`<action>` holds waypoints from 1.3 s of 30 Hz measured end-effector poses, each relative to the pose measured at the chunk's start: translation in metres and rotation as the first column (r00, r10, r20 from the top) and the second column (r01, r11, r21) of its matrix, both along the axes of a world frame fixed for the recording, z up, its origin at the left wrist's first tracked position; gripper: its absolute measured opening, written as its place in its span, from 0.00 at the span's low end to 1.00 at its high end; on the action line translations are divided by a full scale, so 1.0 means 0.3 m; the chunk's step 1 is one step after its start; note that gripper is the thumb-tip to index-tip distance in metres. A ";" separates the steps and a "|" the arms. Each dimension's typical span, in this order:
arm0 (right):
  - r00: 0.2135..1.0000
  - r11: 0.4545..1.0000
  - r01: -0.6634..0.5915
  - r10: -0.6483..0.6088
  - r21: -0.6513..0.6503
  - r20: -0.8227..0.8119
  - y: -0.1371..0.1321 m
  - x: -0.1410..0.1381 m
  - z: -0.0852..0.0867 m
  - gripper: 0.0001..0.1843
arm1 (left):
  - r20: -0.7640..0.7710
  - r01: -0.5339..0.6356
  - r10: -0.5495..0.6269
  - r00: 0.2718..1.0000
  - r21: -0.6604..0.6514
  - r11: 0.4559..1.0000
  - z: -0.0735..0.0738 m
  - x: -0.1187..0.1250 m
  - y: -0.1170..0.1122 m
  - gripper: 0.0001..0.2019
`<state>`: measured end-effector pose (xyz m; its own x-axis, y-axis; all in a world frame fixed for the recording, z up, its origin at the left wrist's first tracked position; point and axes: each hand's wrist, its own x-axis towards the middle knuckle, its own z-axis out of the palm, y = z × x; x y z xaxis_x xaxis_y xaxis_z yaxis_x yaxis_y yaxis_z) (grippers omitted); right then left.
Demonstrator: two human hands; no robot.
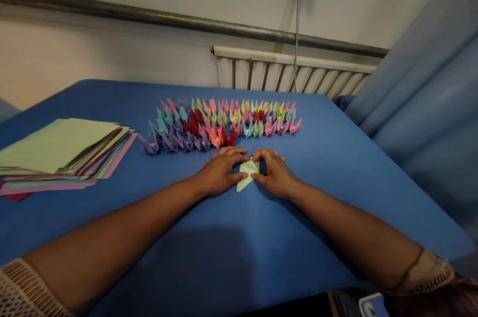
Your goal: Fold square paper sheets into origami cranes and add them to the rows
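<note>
A small piece of pale yellow-green origami paper (pixel 246 171), folded to several layers, lies on the blue table in front of me. From the left, my left hand (pixel 223 169) grips its edge, thumb on top and fingers curled at the far side. My right hand (pixel 275 172) pinches the opposite edge between thumb and fingers. The paper's near corner points toward me between the two thumbs. Just beyond my hands stand rows of folded paper cranes (pixel 216 132) in purple, red, pink, teal and yellow.
On the left rests a stack of coloured square paper (pixel 59 145), pale yellow-green on top. The blue table (pixel 298 252) reaches back to a wall with a metal rail (pixel 168 18) and a radiator (pixel 291 60). A blue curtain (pixel 421 78) hangs at the right.
</note>
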<state>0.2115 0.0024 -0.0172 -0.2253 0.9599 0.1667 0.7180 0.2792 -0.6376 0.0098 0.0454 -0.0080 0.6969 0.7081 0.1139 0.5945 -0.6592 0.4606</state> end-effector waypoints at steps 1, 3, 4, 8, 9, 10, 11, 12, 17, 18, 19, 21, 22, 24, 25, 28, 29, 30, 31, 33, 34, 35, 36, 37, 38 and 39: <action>1.000 1.000 -0.007 0.007 -0.005 -0.021 0.000 -0.001 -0.002 0.17 | 0.011 -0.002 0.002 1.000 -0.001 1.000 0.000 0.000 0.000 0.20; 0.997 1.000 -0.009 0.007 -0.026 -0.072 0.001 -0.004 -0.008 0.19 | 0.039 -0.011 0.011 0.999 -0.002 1.000 0.000 0.002 0.000 0.17; 0.996 0.999 -0.004 0.000 -0.037 -0.093 0.001 -0.004 -0.010 0.20 | 0.054 -0.015 0.015 0.998 -0.002 1.000 -0.001 0.003 0.001 0.15; 0.996 1.000 0.007 -0.008 -0.019 -0.086 0.001 -0.008 -0.009 0.13 | 0.128 -0.049 0.050 0.991 -0.011 0.999 -0.010 0.012 0.003 0.09; 0.998 1.000 0.000 0.000 0.001 -0.066 -0.001 -0.009 -0.005 0.09 | 0.153 -0.063 0.065 0.986 -0.019 0.998 -0.012 0.014 0.004 0.08; 0.999 1.000 -0.009 0.010 0.024 -0.043 -0.003 -0.010 -0.001 0.06 | 0.178 -0.076 0.080 0.981 -0.031 0.997 -0.013 0.017 0.004 0.07; 1.000 0.999 -0.017 0.018 0.047 -0.016 -0.005 -0.011 0.003 0.05 | 0.199 -0.085 0.093 0.976 -0.044 0.995 -0.013 0.019 0.003 0.06; 1.000 0.997 -0.026 0.025 0.070 0.015 -0.008 -0.011 0.008 0.05 | 0.211 -0.090 0.100 0.972 -0.055 0.994 -0.013 0.020 0.002 0.05; 0.974 0.981 -0.155 0.130 0.121 0.187 -0.023 -0.002 0.020 0.03 | 0.202 -0.078 0.086 0.976 -0.045 0.996 -0.005 0.018 -0.001 0.06; 0.966 0.976 -0.183 0.156 0.119 0.208 -0.026 0.002 0.022 0.05 | 0.197 -0.079 0.085 0.977 -0.037 0.996 -0.005 0.015 -0.001 0.06; 0.958 0.971 -0.208 0.178 0.118 0.223 -0.028 0.007 0.024 0.06 | 0.191 -0.081 0.085 0.978 -0.029 0.996 -0.004 0.012 0.000 0.06; 0.941 0.959 -0.257 0.221 0.118 0.255 -0.035 0.015 0.034 0.09 | 0.179 -0.077 0.078 0.981 -0.015 0.997 -0.003 0.008 0.002 0.06; 0.929 0.952 -0.283 0.244 0.113 0.277 -0.040 0.017 0.040 0.10 | 0.174 -0.074 0.074 0.982 -0.011 0.997 -0.002 0.006 0.002 0.05; 0.904 0.943 -0.319 0.274 0.091 0.329 -0.055 0.019 0.054 0.13 | 0.158 -0.067 0.068 0.985 -0.009 0.998 0.001 0.005 0.001 0.04; 0.893 0.944 -0.322 0.276 0.075 0.357 -0.065 0.019 0.060 0.15 | 0.149 -0.064 0.064 0.987 -0.008 0.998 0.002 0.005 0.000 0.05; 0.851 0.951 -0.307 0.258 0.036 0.457 -0.106 0.014 0.076 0.19 | 0.128 -0.053 0.052 0.990 0.005 0.999 0.001 0.006 -0.002 0.06; 0.829 0.951 -0.308 0.254 0.029 0.499 -0.121 0.012 0.079 0.20 | 0.124 -0.048 0.047 0.991 0.009 0.999 -0.001 0.006 -0.001 0.06; 0.805 0.951 -0.308 0.247 0.024 0.539 -0.134 0.011 0.082 0.21 | 0.120 -0.047 0.045 0.992 0.013 0.999 -0.003 0.006 -0.001 0.06; 0.783 0.951 -0.309 0.243 0.019 0.572 -0.145 0.010 0.085 0.21 | 0.117 -0.048 0.046 0.992 0.017 0.999 -0.005 0.005 0.000 0.06; 0.753 0.950 -0.312 0.242 0.007 0.611 -0.161 0.008 0.090 0.22 | 0.108 -0.047 0.043 0.993 0.037 0.998 -0.004 0.005 -0.004 0.06; 0.746 0.950 -0.312 0.244 0.002 0.619 -0.166 0.007 0.092 0.22 | 0.100 -0.036 0.030 0.995 0.057 0.998 0.000 0.005 -0.009 0.05; 0.744 0.950 -0.311 0.244 -0.001 0.622 -0.168 0.005 0.094 0.22 | 0.088 -0.017 0.010 0.996 0.084 0.996 0.005 0.005 -0.016 0.05; 0.745 0.951 -0.308 0.242 -0.001 0.622 -0.170 0.003 0.094 0.23 | 0.071 0.012 -0.020 0.997 0.115 0.993 0.012 0.006 -0.025 0.06; 0.749 0.954 -0.299 0.234 0.002 0.621 -0.171 0.000 0.094 0.23 | 0.044 0.052 -0.059 0.997 0.141 0.989 0.020 0.007 -0.036 0.07; 0.755 0.958 -0.286 0.220 0.008 0.618 -0.171 -0.003 0.093 0.24 | 0.015 0.092 -0.095 0.995 0.161 0.983 0.029 0.007 -0.048 0.09; 0.762 0.962 -0.271 0.204 0.017 0.615 -0.172 -0.006 0.092 0.24 | -0.019 0.135 -0.134 0.991 0.168 0.977 0.038 0.006 -0.060 0.10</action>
